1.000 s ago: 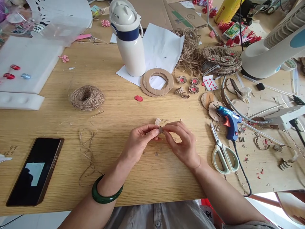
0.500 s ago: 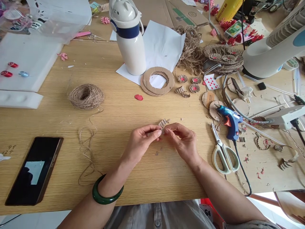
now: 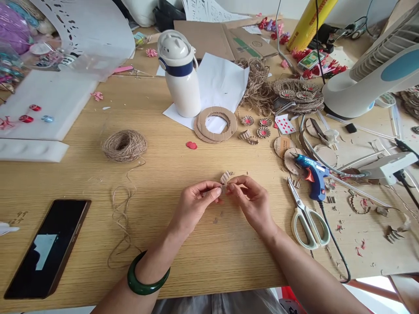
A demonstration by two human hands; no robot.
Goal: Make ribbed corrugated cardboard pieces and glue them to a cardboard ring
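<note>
Near the middle of the table, my left hand (image 3: pixel 198 201) and my right hand (image 3: pixel 251 199) meet with thumbs and forefingers pinched close together. Between their fingertips is a small strip of corrugated cardboard (image 3: pixel 225 177), whose ridged end sticks out beyond the fingers. Its lower part is mostly hidden by the fingertips. A dark green bangle (image 3: pixel 149 279) circles my left wrist. Right of my right hand lie scissors (image 3: pixel 307 220) with pale handles, and a blue glue gun (image 3: pixel 312 172). Two red paper discs (image 3: pixel 191 145) rest beyond my hands.
A twine ball (image 3: pixel 125 146) and a phone (image 3: pixel 47 248) lie to the left. Farther back stand a white bottle (image 3: pixel 183 87) and cardboard rings (image 3: pixel 203 126), with several ridged cardboard rosettes (image 3: pixel 263 132) beside them. At right are a white fan (image 3: pixel 347 93), a power strip (image 3: pixel 389 168) and cardboard scraps.
The camera has tipped upward a little, so most of the table appears lower in the picture. Both hands keep their pinch, with the fingers shifting only slightly around the strip.
</note>
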